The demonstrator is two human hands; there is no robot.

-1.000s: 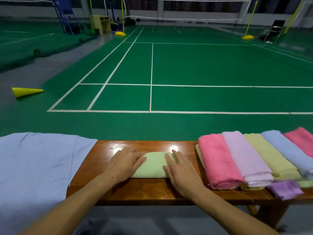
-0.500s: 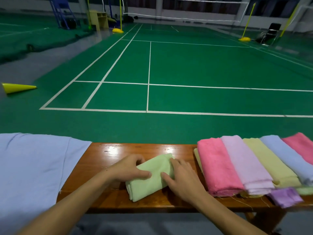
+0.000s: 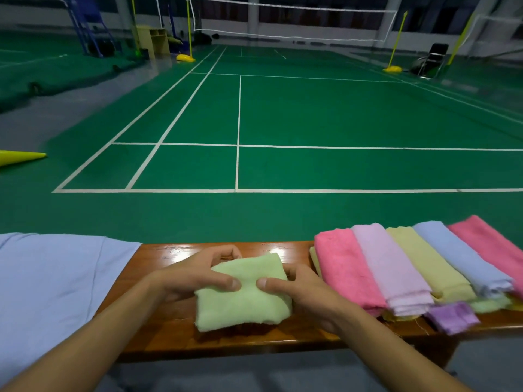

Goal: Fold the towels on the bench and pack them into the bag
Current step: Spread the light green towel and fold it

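A folded light green towel (image 3: pixel 246 301) is held just above the wooden bench (image 3: pixel 158 332), in the middle. My left hand (image 3: pixel 195 273) grips its left side, thumb on top. My right hand (image 3: pixel 305 292) grips its right side the same way. To the right, several towels lie draped side by side across the bench: pink (image 3: pixel 345 270), lilac (image 3: pixel 387 267), yellow (image 3: pixel 427 264), pale blue (image 3: pixel 458 256) and another pink (image 3: pixel 492 244). A pale blue fabric, possibly the bag (image 3: pixel 51 295), covers the bench's left end.
A small purple cloth (image 3: pixel 452 318) hangs at the bench's front edge under the towel row. Green court floor (image 3: pixel 283 114) stretches beyond the bench. A yellow cone (image 3: pixel 19 158) lies on the floor at far left.
The green towel lay flat under both hands, then was turned and lifted off the bench; now both hands hold it by its sides, thumbs on top.
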